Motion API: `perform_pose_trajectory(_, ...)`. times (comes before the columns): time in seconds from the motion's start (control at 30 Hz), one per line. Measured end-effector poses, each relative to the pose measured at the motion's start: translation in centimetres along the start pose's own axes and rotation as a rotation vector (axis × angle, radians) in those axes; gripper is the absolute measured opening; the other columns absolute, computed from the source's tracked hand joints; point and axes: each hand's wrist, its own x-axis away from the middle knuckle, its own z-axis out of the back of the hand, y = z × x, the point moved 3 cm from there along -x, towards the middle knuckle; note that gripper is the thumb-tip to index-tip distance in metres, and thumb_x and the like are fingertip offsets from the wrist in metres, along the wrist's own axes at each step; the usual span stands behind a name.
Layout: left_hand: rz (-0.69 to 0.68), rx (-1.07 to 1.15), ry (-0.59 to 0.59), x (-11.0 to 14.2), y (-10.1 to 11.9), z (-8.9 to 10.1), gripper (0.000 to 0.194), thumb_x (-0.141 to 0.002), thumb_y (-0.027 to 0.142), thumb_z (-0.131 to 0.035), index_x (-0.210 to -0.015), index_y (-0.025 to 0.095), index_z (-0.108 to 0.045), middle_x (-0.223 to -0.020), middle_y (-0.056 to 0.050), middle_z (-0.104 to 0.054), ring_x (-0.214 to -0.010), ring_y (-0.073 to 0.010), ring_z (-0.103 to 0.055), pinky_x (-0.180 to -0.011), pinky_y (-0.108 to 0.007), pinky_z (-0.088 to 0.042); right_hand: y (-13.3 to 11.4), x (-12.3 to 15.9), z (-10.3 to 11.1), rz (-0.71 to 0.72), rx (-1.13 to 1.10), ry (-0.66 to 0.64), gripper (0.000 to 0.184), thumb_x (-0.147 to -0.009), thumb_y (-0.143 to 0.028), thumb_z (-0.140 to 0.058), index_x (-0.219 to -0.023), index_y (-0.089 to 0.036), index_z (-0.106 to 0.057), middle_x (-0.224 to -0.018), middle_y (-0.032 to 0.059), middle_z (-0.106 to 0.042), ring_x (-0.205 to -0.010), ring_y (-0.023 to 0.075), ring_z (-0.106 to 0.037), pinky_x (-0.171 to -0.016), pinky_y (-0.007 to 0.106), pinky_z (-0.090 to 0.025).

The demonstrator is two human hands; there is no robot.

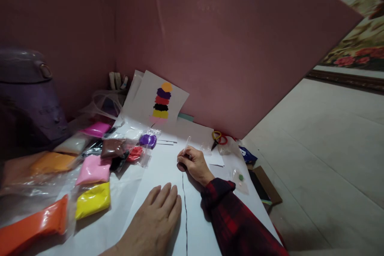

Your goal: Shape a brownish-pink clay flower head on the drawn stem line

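While the white sheet (163, 168) is covered in part by the left hand (156, 220), laid flat with fingers extended, a slim clear stick (187, 143) is gripped by the right hand (195, 165); at its fingertips, a small dark round piece (181, 167) is seen at the far end of the black line (186, 216).

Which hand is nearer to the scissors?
Right: the right hand is just left of the scissors, slightly closer to the camera; the left hand lies farther left and much closer to the camera.
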Motion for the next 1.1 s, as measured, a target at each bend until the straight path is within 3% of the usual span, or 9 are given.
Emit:
perform_pose_trajectory(0.23, 0.0, 0.018, -0.02, 0.0, 0.1, 0.2, 0.068, -0.073, 0.013, -0.046, -0.141, 0.007, -0.043, -0.149, -0.022, -0.036, -0.137, -0.0372, -0.034, -0.11, -0.056, -0.03, -0.5, -0.5, 0.2, 0.084, 0.105, -0.024, 0.015, -0.073, -0.019, -0.062, -0.058, -0.02, -0.058, -0.075, 0.0047, -0.063, -0.067, 0.0171, -0.059, -0.064, 0.031, -0.048)
perform_pose_trajectory(0.37, -0.021, 0.011, 0.027, 0.0, -0.1, -0.3, 0.065, -0.075, 0.013, -0.046, -0.139, 0.008, -0.044, -0.147, -0.021, -0.04, -0.136, -0.0361, -0.036, -0.11, -0.056, -0.03, -0.7, -0.7, 0.3, 0.128, 0.135, -0.012, 0.017, -0.072, -0.017, -0.06, -0.056, -0.021, -0.056, -0.07, 0.0032, -0.062, -0.069, 0.0174, -0.059, -0.071, 0.033, -0.046)
perform_pose_trajectory(0.53, -0.025, 0.016, 0.04, 0.0, -0.3, -0.7, 0.063, -0.08, 0.024, -0.048, -0.14, 0.008, -0.043, -0.148, -0.021, -0.039, -0.136, -0.0363, -0.035, -0.11, -0.055, -0.029, -0.6, -0.9, 0.2, 0.127, 0.123, 0.011, 0.017, -0.071, -0.017, -0.059, -0.056, -0.021, -0.053, -0.07, 0.0034, -0.062, -0.068, 0.0174, -0.058, -0.071, 0.033, -0.045)
perform_pose_trajectory(0.83, -0.01, 0.024, 0.04, -0.1, -0.1, -0.6, 0.061, -0.079, 0.02, -0.045, -0.139, 0.008, -0.045, -0.148, -0.022, -0.038, -0.136, -0.0368, -0.035, -0.11, -0.056, -0.03, -0.1, -1.2, 0.3, 0.13, 0.137, 0.03, 0.013, -0.07, -0.017, -0.059, -0.057, -0.02, -0.057, -0.069, 0.0035, -0.062, -0.066, 0.0166, -0.056, -0.068, 0.031, -0.043)
perform_pose_trajectory(1.1, -0.009, 0.046, 0.029, 0.0, -0.1, -0.6, 0.062, -0.083, 0.03, -0.047, -0.14, 0.006, -0.044, -0.148, -0.023, -0.037, -0.137, -0.0383, -0.033, -0.111, -0.057, -0.029, 0.0, -1.5, 0.3, 0.089, 0.145, 0.072, 0.011, -0.069, -0.018, -0.059, -0.058, -0.019, -0.059, -0.068, 0.0024, -0.064, -0.066, 0.0158, -0.057, -0.067, 0.029, -0.044)
